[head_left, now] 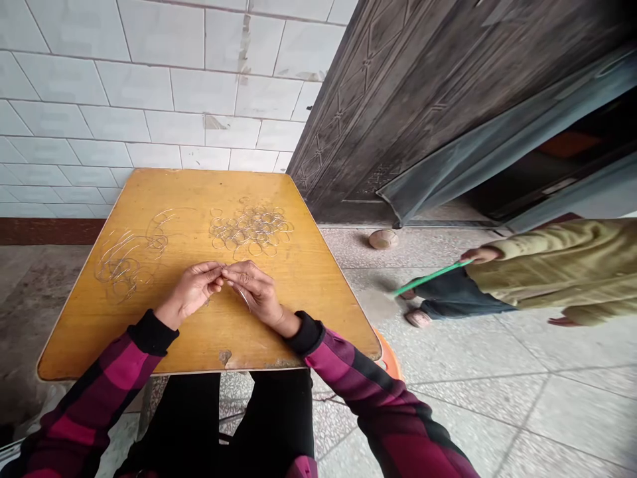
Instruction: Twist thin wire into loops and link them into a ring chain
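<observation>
My left hand (196,290) and my right hand (256,292) meet over the near half of a yellow wooden table (298,318), fingertips pinched together. Between them is a thin piece of wire (243,298); its shiny end shows below my right fingers, while the rest is hidden. Beyond my right hand lies a heap of wire rings (251,229). To the left of my hands, longer curved wires (124,262) lie loosely tangled on the tabletop.
A white tiled wall (159,86) borders the table's far side. At right, a person (537,265) in a yellowish top holds a green stick (430,275). A round ball-like object (383,239) lies by the dark carved door (358,133). Something orange (391,355) shows beside the table's right corner.
</observation>
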Available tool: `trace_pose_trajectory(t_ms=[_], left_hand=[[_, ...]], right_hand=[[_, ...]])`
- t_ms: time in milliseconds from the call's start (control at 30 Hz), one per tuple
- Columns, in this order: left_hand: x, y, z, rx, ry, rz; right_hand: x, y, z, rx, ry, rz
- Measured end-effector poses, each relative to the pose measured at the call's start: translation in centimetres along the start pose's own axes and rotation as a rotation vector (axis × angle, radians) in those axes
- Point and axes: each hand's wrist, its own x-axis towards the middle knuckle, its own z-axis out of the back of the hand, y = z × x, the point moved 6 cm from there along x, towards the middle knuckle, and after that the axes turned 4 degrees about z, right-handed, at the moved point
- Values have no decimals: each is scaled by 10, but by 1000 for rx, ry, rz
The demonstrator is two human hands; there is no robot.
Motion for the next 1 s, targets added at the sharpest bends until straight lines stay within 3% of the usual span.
trace_pose_trajectory(t_ms=[300, 700, 1000], left_hand=[[-4, -6, 1, -167, -30, 120], [-2, -5, 6, -70, -43, 67], [-6, -2, 4, -151, -53, 166]], right_hand=[[0, 3, -4, -38, 82, 67], [1, 8, -2, -153, 145, 182], [-3, 6, -1, -220, 200, 224]])
